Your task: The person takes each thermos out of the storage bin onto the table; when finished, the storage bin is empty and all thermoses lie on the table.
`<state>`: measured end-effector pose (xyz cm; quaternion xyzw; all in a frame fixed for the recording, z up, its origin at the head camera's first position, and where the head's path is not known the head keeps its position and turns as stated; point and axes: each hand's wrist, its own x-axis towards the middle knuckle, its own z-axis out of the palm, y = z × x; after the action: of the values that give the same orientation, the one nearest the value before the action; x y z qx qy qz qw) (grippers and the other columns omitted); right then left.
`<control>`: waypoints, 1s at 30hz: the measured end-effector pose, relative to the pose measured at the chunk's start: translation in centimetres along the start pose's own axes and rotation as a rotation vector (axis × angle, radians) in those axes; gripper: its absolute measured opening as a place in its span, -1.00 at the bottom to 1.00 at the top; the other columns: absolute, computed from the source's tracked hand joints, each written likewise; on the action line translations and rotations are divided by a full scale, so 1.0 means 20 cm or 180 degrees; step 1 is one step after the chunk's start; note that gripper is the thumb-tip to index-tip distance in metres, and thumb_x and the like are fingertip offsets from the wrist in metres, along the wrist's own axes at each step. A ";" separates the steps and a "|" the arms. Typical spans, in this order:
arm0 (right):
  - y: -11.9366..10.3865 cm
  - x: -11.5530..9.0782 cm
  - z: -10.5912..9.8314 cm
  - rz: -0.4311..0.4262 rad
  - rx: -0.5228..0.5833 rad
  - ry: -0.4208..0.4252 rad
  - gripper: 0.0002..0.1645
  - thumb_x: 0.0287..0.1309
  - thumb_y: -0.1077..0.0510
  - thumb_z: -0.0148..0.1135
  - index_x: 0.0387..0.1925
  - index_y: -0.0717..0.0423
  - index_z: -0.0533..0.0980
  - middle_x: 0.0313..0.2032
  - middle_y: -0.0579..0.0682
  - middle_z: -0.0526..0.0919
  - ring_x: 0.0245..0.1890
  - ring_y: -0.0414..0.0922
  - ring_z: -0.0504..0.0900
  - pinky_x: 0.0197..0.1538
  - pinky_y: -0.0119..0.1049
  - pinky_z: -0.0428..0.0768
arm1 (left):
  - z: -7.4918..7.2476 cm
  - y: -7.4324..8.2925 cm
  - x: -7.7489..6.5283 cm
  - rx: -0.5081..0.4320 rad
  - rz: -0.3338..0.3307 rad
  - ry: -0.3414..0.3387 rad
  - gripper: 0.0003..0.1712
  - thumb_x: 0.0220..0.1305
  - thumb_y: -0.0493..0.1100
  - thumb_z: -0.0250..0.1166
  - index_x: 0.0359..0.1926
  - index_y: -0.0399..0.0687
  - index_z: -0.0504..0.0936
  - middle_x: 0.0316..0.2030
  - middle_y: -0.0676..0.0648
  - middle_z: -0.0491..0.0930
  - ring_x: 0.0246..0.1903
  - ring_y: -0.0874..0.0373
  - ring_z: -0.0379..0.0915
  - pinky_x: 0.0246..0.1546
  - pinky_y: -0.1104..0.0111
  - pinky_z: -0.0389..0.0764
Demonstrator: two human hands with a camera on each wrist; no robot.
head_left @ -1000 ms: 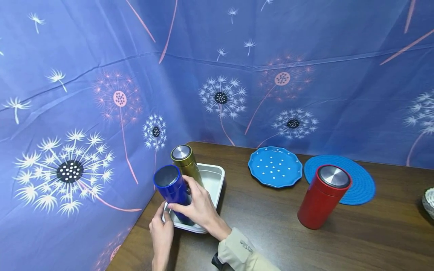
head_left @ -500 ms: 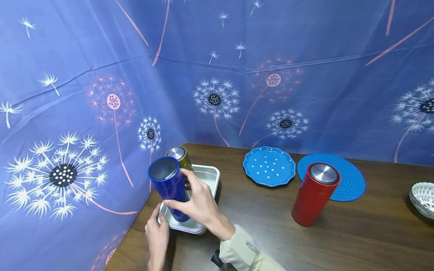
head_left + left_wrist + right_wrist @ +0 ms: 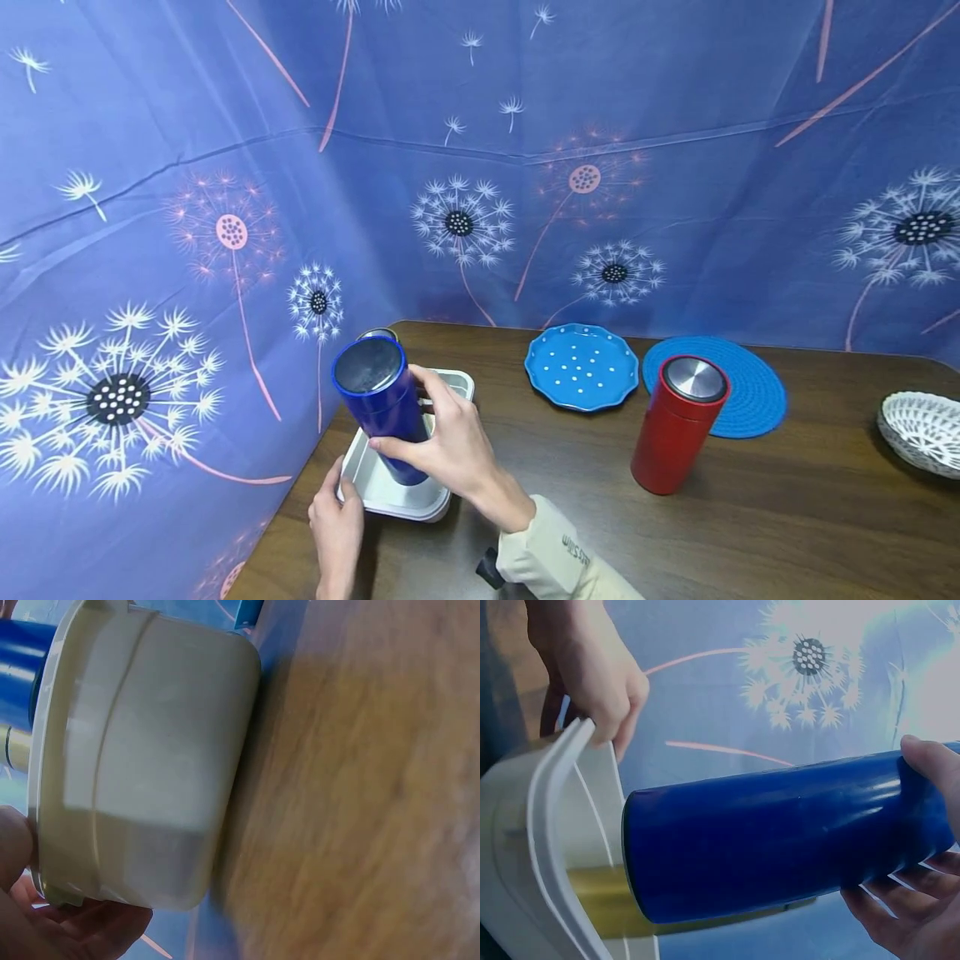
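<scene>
My right hand (image 3: 461,446) grips a blue thermos (image 3: 386,408) with a dark lid, thumb on one side and fingers on the other. In the right wrist view the thermos's base (image 3: 634,859) shows over the opening of a white plastic bin (image 3: 408,510). My left hand (image 3: 336,521) holds the bin's near left side, its thumb at the rim; the left wrist view shows fingers (image 3: 112,930) under that rim. A gold thermos (image 3: 600,892) stands in the bin, mostly hidden behind the blue one in the head view.
A red thermos (image 3: 678,425) stands on the wooden table (image 3: 570,492). Behind it lie a round blue woven mat (image 3: 753,400) and a blue dotted plate (image 3: 581,367). A white woven basket (image 3: 926,429) is at the far right. Patterned blue cloth (image 3: 465,125) hangs behind.
My right hand has raised the blue thermos, and it now covers most of the gold one. My left hand stays on the bin. The head view has turned a little to the right.
</scene>
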<state>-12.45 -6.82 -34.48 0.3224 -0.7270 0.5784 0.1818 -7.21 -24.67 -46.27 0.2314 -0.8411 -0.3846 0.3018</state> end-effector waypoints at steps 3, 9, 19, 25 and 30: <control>-0.01 0.00 -0.04 -0.0029 -0.0043 0.0084 -0.08 -0.28 0.06 0.64 0.18 0.14 0.42 -0.04 0.04 0.68 -0.04 -0.13 0.66 -0.08 -0.38 0.62 | 0.00 0.00 0.01 -0.0023 0.0003 -0.0007 -0.58 0.28 -0.37 0.01 0.12 -0.38 0.56 0.02 -0.48 0.54 0.01 -0.49 0.45 -0.05 -0.21 0.38; 0.00 -0.01 -0.12 -0.0032 -0.0065 0.0168 -0.08 -0.30 0.09 0.65 0.17 0.14 0.42 -0.05 0.03 0.67 -0.05 -0.10 0.66 -0.10 -0.35 0.63 | 0.00 0.00 0.01 -0.0016 -0.0031 -0.0024 -0.57 0.28 -0.37 0.00 0.13 -0.39 0.55 0.03 -0.48 0.53 0.02 -0.49 0.44 -0.03 -0.21 0.39; 0.04 -0.05 -0.26 0.0102 -0.0120 0.0318 -0.11 -0.27 0.12 0.64 0.17 0.13 0.42 -0.06 0.06 0.67 -0.11 -0.08 0.68 -0.16 -0.28 0.66 | 0.00 0.00 0.00 0.0017 -0.0052 -0.0046 -0.56 0.26 -0.37 -0.02 0.13 -0.38 0.55 0.04 -0.49 0.52 0.03 -0.51 0.42 -0.05 -0.23 0.38; 0.07 -0.08 -0.32 0.0245 -0.0238 0.0441 -0.11 -0.26 0.10 0.64 0.18 0.11 0.42 -0.04 0.05 0.65 -0.11 -0.07 0.68 -0.15 -0.28 0.66 | 0.00 -0.01 0.01 0.0012 -0.0042 -0.0056 -0.55 0.25 -0.37 -0.01 0.13 -0.37 0.55 0.03 -0.49 0.52 0.02 -0.52 0.43 -0.05 -0.23 0.38; 0.10 -0.12 -0.37 0.0371 -0.0284 0.0542 -0.11 -0.26 0.09 0.64 0.19 0.08 0.42 -0.03 0.04 0.65 -0.09 -0.09 0.67 -0.13 -0.22 0.66 | 0.00 -0.01 0.01 0.0022 -0.0057 -0.0067 -0.54 0.24 -0.37 -0.02 0.13 -0.37 0.55 0.03 -0.50 0.52 0.01 -0.53 0.42 -0.06 -0.23 0.37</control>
<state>-12.86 1.05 -35.41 0.2209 -0.7515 0.5802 0.2231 -7.25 -24.96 -46.42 0.2358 -0.8435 -0.3867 0.2887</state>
